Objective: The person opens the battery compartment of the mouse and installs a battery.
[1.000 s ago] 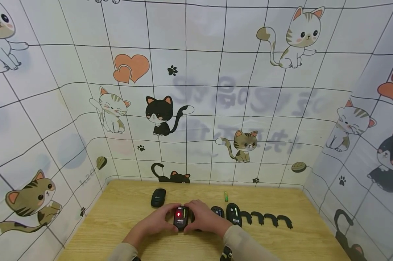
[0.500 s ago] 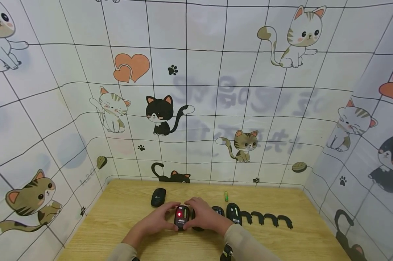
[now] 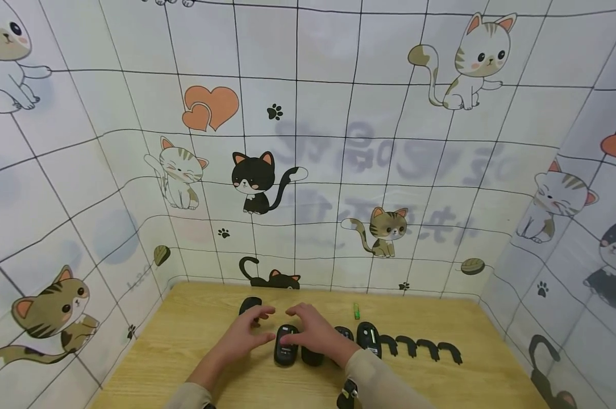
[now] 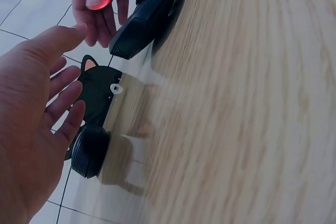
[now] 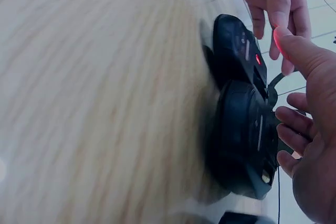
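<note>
A black computer mouse lies underside up on the wooden table between both hands, and a red light glows on its underside in the right wrist view. My left hand is just left of it, fingers apart and holding nothing. Over the mouse's right side is my right hand, its fingers spread and its thumb lit red above the mouse. Close to the right of the first, a second upturned mouse sits partly under the right hand. Another black mouse stands behind my left hand, partly covered.
Two more upturned mice lie right of my right hand, one partly hidden by it. Several black curved pieces form a row farther right. A small green battery lies toward the back. A cat-patterned sheet encloses the table's back and sides.
Both hands have let go of the upturned mouse. My left hand has drawn back a little to the left, and the fingers have lifted and spread.
</note>
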The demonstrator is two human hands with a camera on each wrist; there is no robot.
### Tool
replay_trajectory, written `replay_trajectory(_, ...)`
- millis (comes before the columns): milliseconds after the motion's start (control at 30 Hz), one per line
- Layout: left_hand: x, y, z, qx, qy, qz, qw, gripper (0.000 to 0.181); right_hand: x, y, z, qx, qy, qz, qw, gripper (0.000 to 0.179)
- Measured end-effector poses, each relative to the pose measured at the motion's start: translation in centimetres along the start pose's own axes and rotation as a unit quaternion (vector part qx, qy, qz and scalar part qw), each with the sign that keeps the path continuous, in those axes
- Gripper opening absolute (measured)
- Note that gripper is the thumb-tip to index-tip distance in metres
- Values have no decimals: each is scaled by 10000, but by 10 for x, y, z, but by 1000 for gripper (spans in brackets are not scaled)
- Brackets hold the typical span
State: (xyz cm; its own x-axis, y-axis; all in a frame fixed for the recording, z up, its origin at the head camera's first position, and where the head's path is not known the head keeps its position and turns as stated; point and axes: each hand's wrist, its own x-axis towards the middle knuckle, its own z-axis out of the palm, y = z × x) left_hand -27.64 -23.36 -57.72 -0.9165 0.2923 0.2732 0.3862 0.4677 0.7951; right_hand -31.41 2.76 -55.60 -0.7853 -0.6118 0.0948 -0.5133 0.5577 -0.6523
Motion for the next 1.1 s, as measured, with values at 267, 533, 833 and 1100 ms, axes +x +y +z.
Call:
replay_trajectory(267,2,-12,-11,92,504,-305,9982,52,18,-4,4,338,98,115,9993,69)
replay_trajectory(533,2,-33,-31,358,837,-575,9942,51,43,-13,16,69,224,-38,9997,65)
replay_trajectory(833,2,-50,-52,343,524,-480,9969,61,69,-25,28,-72,116,85,9999,71)
replay_trajectory(1100,8,-53,-61,482,143,-583,9970,71,85,-28,31,184,29,375,9991,76)
